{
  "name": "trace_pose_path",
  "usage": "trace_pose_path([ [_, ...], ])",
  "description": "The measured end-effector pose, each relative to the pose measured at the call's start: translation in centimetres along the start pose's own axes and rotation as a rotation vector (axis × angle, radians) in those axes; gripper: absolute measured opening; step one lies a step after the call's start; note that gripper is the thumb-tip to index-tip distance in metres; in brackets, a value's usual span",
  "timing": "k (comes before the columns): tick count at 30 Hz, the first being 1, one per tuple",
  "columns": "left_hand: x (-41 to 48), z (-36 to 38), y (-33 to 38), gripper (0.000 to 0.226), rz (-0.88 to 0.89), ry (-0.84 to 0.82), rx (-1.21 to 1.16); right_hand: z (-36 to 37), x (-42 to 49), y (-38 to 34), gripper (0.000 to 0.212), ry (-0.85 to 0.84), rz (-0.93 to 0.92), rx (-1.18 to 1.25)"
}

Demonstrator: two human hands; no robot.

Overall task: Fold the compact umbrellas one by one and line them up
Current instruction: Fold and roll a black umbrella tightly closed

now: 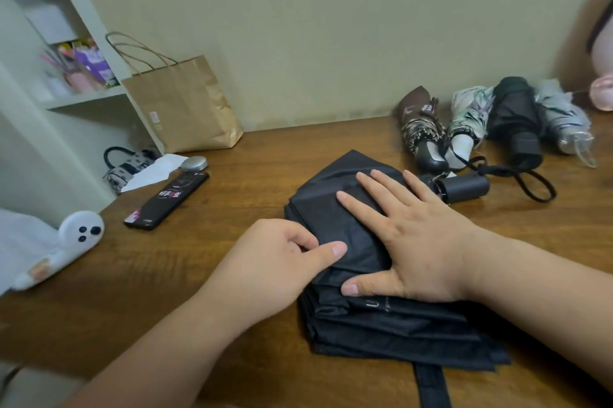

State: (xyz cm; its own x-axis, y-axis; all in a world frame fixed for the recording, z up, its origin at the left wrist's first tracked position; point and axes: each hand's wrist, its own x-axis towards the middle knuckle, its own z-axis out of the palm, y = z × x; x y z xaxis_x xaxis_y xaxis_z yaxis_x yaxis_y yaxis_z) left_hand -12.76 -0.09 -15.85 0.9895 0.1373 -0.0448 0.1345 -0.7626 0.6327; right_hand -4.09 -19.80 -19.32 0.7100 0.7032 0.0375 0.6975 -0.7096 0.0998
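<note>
Working piece: the black umbrella [381, 324] lies collapsed at the middle of the wooden surface [232, 275], its canopy flattened into stacked pleats. Its handle [464, 188] points to 2 o'clock and its closing strap [433, 384] trails to 6 o'clock.
Right hand [421, 241]: palm down on the canopy, fingers straight and spread wide, pressing the pleats flat.
Left hand [275, 261]: at the canopy's 9 o'clock edge, fingers curled and thumb on top of the cloth, apparently pinching a pleat.
Step in hand (judged): smoothing and gathering the pleats before rolling.
Technique (judged): keep the flat palm as an anchor. Lay each pleat the same way round the shaft and press the air out toward the hem. Leave the strap free on the outside so that it can wrap last.
Finished row: four folded umbrellas [471, 115] lie side by side at 1 o'clock, near the wall, with their handles toward the person.
Containers: a brown paper bag [185, 105] stands upright at 11 o'clock, and its contents are hidden. A holder [79, 79] on the shelf [86, 97] at 10 o'clock carries pens or the like, too blurred to name. A patterned pouch [126, 168] sits below the shelf, and its contents cannot be told.
</note>
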Motion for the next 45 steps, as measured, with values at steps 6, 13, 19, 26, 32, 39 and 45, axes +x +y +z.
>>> trace_pose_path([
  [6, 0.1, 1.7, -0.1, 0.046, -0.053, 0.137, -0.199, 0.1, 0.0, 0.0, 0.118, 0.007, -0.015, -0.006],
  [13, -0.1, 2.4, -0.2, 0.025, -0.077, 0.129, -0.587, 0.2, 0.0, 0.2, 0.118, -0.001, -0.026, -0.028],
  [19, 0.6, 1.6, -0.4, 0.042, -0.143, -0.007, -0.428, 0.1, 0.0, 0.2, 0.118, 0.001, -0.031, -0.027],
  [26, 0.4, 0.5, -0.7, 0.024, -0.235, -0.109, -0.169, -1.0, -0.5, 0.7, 0.116, -0.059, -0.063, -0.014],
  [32, 2.3, -2.1, 2.2, 0.027, 0.33, 0.373, 0.227, -0.2, -1.6, -0.2, 0.105, 0.138, -0.008, -0.045],
  [39, 9.5, -0.3, 4.0, 0.061, 0.551, -0.127, 0.678, -1.3, -2.7, -1.2, 0.096, 0.116, -0.066, 0.01],
  [45, 9.2, 3.3, 1.3, 0.077, 0.634, -0.2, 0.714, -4.1, -4.1, 0.4, 0.095, -0.126, -0.084, 0.138],
])
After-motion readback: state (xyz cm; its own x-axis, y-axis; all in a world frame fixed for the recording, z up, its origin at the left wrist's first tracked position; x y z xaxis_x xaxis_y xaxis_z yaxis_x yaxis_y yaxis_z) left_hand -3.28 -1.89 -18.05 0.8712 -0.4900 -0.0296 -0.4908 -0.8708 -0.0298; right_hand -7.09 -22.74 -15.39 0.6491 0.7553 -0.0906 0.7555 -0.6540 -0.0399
